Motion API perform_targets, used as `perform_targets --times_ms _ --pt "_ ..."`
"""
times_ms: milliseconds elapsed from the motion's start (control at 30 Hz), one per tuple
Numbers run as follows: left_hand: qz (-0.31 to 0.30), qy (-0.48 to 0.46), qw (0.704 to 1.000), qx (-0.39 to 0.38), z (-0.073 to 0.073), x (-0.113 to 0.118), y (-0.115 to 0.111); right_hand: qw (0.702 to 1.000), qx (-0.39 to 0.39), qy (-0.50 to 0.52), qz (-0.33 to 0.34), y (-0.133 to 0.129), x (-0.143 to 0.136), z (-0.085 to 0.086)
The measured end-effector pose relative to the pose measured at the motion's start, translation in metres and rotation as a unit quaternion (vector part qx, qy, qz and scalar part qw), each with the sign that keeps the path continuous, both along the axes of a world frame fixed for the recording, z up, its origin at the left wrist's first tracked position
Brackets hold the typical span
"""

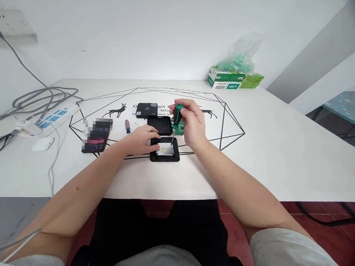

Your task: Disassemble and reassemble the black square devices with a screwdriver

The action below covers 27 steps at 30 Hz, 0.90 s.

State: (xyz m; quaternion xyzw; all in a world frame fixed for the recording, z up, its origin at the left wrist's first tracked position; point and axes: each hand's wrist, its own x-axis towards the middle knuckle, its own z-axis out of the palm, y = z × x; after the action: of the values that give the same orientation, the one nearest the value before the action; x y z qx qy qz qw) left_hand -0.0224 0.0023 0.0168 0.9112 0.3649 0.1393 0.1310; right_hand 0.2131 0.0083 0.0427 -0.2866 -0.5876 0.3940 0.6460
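Note:
My right hand (192, 124) is closed around the handle of a green and black screwdriver (177, 117), held upright. Its tip meets the upper right part of a metal plate (166, 149) inside a black case (164, 159). On the left side of that case lies my left hand (143, 140), its fingers apart and touching the case and the plate's edge. Just behind are an open black shell (163, 125) and a green circuit board (180, 128), partly hidden by my right hand. A black box (147, 110) with small labels lies farther back.
Left of my left hand are a small screwdriver (127, 126) and a phone (98, 136). A power strip (55, 116), cables and a white earbud case (43, 144) occupy the left side. Green and white boxes (226, 78) with a plastic bag (239, 59) stand at the back.

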Motion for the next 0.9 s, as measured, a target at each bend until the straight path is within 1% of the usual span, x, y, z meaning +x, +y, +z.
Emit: perform_targets --times_ms 167,233,367,533,600,800,900 --pt "0.001 -0.007 1.0 0.001 0.0006 0.0003 -0.0016 0.996 0.044 -0.054 -0.057 0.0031 -0.001 -0.0047" --pt "0.003 -0.006 1.0 0.001 0.0007 0.0003 -0.0019 0.994 0.049 -0.072 -0.067 0.0038 -0.0013 -0.0059" --pt "0.003 0.001 1.0 -0.001 0.001 0.0 -0.0017 0.995 0.044 -0.065 -0.06 0.0023 -0.001 -0.004" --pt "0.001 -0.003 1.0 -0.001 0.0002 0.0001 -0.0012 1.0 0.003 -0.011 -0.01 0.0003 -0.0003 -0.0018" --pt "0.0 -0.008 1.0 -0.002 0.0002 0.0005 -0.0014 1.0 -0.003 -0.005 -0.006 0.0007 -0.0004 -0.0025" --pt "0.003 0.001 1.0 -0.004 0.0018 0.001 -0.0022 0.994 0.04 -0.075 -0.072 0.003 -0.0016 -0.0064" --pt "0.002 0.004 1.0 -0.002 0.0016 0.0009 -0.0017 0.992 0.045 -0.089 -0.08 0.0044 -0.0016 -0.0083"
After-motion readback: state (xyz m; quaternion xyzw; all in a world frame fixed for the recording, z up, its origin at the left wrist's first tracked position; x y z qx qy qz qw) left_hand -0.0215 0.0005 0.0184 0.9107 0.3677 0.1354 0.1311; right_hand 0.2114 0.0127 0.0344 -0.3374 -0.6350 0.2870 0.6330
